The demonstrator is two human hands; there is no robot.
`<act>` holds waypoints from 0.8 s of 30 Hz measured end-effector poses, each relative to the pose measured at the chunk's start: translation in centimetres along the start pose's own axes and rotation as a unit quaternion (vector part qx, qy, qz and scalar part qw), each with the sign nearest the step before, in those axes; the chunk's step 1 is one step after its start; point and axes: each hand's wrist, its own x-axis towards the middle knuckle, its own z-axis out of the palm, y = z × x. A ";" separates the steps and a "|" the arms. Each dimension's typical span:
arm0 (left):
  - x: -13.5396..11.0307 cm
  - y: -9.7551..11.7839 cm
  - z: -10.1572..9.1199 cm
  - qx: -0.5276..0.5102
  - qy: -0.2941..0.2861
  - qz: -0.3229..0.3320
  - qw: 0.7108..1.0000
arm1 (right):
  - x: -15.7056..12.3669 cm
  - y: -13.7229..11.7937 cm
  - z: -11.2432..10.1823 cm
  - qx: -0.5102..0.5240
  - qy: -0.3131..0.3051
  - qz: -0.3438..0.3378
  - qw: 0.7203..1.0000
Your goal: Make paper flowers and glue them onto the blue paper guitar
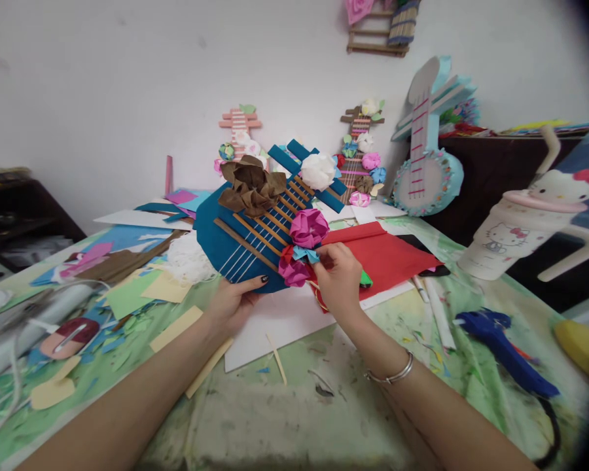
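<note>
A blue paper guitar (207, 226) with brown strips and white strings is held up, tilted, above the table. My left hand (236, 299) grips its lower edge, thumb on the front face. On the guitar are a brown paper flower (252, 185), a white paper flower (318, 171) and a magenta paper flower (308, 227). My right hand (338, 271) pinches at a small light blue paper piece (305, 254) beside the magenta flowers at the guitar's right edge. Fingers hide part of that piece.
A blue glue gun (508, 350) lies at right, near a lidded tumbler (525, 222). Red paper (392, 258) and a white sheet (260, 340) lie behind and under the hands. Paper scraps (132, 294) cover the left. Other decorated paper guitars (425, 140) stand against the wall.
</note>
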 end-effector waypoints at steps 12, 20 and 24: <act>0.1 -0.1 -0.3 0.016 -0.009 0.002 1.000 | -0.2 -0.1 -0.1 -0.110 0.003 -0.121 0.987; 0.0 -0.1 0.1 -0.003 0.007 0.002 1.000 | -0.3 -0.4 -0.1 -0.137 -0.013 -0.140 0.980; 0.6 0.0 -0.3 -0.018 0.008 0.007 1.000 | -0.3 -0.6 -0.2 -0.080 -0.015 -0.117 0.990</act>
